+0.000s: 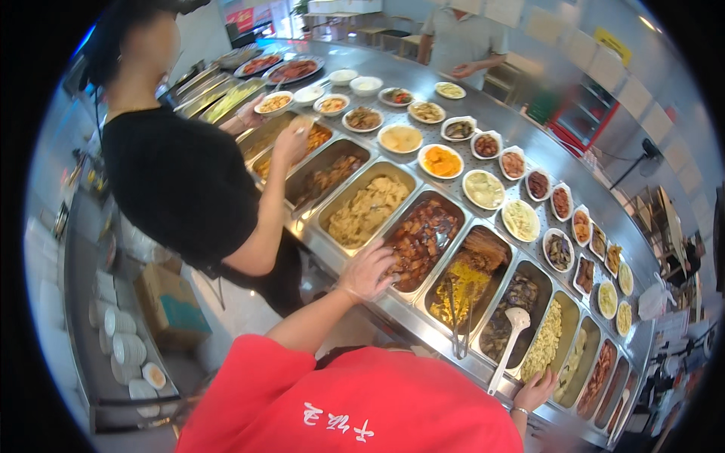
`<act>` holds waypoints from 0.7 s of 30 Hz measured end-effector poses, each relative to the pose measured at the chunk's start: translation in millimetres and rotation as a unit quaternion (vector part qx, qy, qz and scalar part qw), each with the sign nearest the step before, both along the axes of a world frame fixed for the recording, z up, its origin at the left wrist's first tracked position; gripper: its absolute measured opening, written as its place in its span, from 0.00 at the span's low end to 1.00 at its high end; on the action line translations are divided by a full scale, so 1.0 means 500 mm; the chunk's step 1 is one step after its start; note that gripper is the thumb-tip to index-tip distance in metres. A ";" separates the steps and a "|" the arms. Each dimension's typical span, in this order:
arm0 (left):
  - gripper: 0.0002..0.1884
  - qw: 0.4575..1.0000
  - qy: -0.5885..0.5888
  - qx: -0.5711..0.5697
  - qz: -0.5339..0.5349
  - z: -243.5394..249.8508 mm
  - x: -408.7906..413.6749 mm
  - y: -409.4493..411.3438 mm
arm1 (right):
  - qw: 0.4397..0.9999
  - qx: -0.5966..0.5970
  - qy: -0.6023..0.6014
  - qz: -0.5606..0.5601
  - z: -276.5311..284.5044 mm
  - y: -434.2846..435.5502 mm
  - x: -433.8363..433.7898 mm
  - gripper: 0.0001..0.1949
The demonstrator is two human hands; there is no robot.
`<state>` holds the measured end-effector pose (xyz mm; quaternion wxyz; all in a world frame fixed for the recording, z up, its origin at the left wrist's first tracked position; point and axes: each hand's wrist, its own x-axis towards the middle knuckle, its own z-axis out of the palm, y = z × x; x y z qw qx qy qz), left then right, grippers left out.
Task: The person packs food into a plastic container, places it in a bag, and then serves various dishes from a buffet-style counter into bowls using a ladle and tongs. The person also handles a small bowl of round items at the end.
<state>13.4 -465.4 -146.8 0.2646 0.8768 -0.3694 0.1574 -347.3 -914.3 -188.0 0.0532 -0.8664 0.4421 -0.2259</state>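
Observation:
Gloved in clear plastic, my left hand (368, 273) rests with fingers spread at the near edge of a steel pan of glossy braised meat (427, 240). Far to the right, my right hand (535, 389) lies on the counter's near rim, at the end of a pan of scrambled egg (544, 340). Neither hand holds anything that I can see. Between them, metal tongs (459, 317) lean in a pan of yellow-topped food (478, 266), and a white ladle (512, 340) lies across a pan of dark eggplant-like food (510, 317).
A co-worker in black (175, 187) stands at left, gloved hands over pans and a small bowl (274, 104). Filled dishes line the steel counter (391, 62) beyond the pans. A person stands across it. Behind at left are a cardboard box (170, 308) and stacked white bowls (129, 348).

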 end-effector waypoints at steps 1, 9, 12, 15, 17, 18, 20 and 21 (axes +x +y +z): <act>0.21 1.000 -0.002 -0.004 -0.001 -0.003 0.001 0.000 | 1.000 0.001 -0.001 -0.003 0.004 0.002 0.004 0.22; 0.19 1.000 -0.008 0.003 -0.009 -0.012 0.005 -0.004 | 0.999 0.023 -0.025 -0.019 0.015 0.018 0.012 0.22; 0.21 1.000 -0.003 0.009 -0.006 -0.004 0.003 -0.003 | 0.999 0.004 -0.026 -0.021 0.010 0.023 0.010 0.22; 0.22 1.000 0.008 0.019 -0.009 -0.010 0.008 -0.018 | 0.999 0.020 -0.030 -0.038 0.027 0.030 0.001 0.22; 0.22 0.999 0.015 0.032 -0.030 -0.030 0.023 -0.032 | 0.997 0.025 -0.054 -0.042 0.043 0.034 -0.001 0.21; 0.21 1.000 -0.001 0.024 -0.018 -0.030 0.019 -0.034 | 0.996 0.031 -0.070 -0.047 0.035 0.029 -0.007 0.21; 0.19 1.000 -0.006 0.008 0.006 -0.032 -0.001 -0.016 | 0.997 0.015 -0.051 -0.049 0.045 0.035 0.023 0.21; 0.18 1.000 -0.009 0.019 -0.005 -0.039 0.006 -0.007 | 0.996 0.006 -0.080 -0.041 0.033 0.034 0.028 0.21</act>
